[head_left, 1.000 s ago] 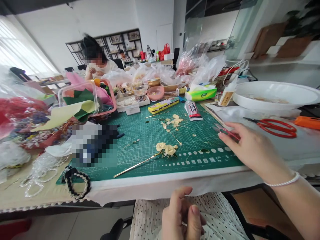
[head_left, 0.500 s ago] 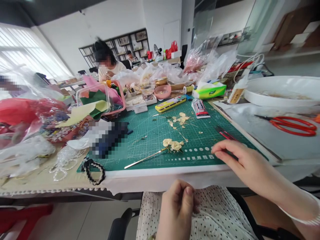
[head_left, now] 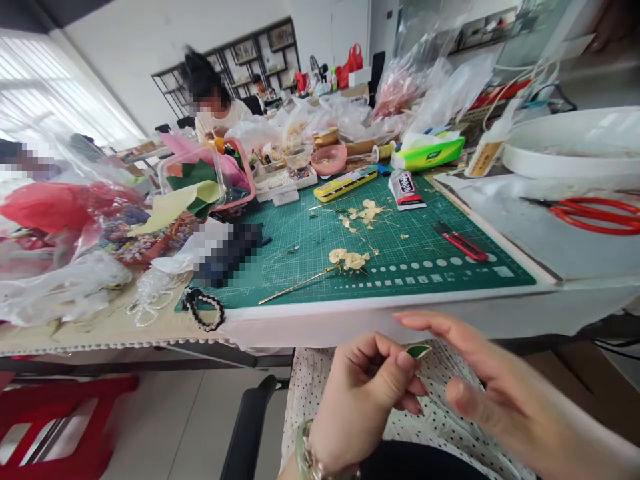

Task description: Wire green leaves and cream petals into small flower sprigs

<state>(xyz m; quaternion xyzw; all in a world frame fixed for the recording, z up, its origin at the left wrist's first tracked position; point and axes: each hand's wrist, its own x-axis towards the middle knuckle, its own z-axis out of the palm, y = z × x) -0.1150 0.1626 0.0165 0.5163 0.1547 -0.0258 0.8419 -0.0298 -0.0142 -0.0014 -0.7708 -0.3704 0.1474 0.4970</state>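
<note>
My left hand [head_left: 367, 393] is held over my lap and pinches a small green leaf piece [head_left: 418, 350] between thumb and forefinger. My right hand [head_left: 493, 393] hovers just right of it, fingers spread and holding nothing, fingertips near the leaf. On the green cutting mat [head_left: 310, 247] above lies a gold hairpin stick with cream flowers [head_left: 345, 261]. Loose cream petals [head_left: 364, 213] lie farther back on the mat.
A red-handled tool [head_left: 463, 243], a glue tube [head_left: 406, 190] and a yellow case [head_left: 345, 185] lie on the mat. Red scissors [head_left: 595, 215] and a white basin [head_left: 575, 143] sit at right. Plastic bags and bead boxes crowd the left and back. Another person sits across the table.
My right hand has left the mat's near edge and come down to my lap beside the left hand. A green leaf piece now shows in my left fingers. The view has tilted downward.
</note>
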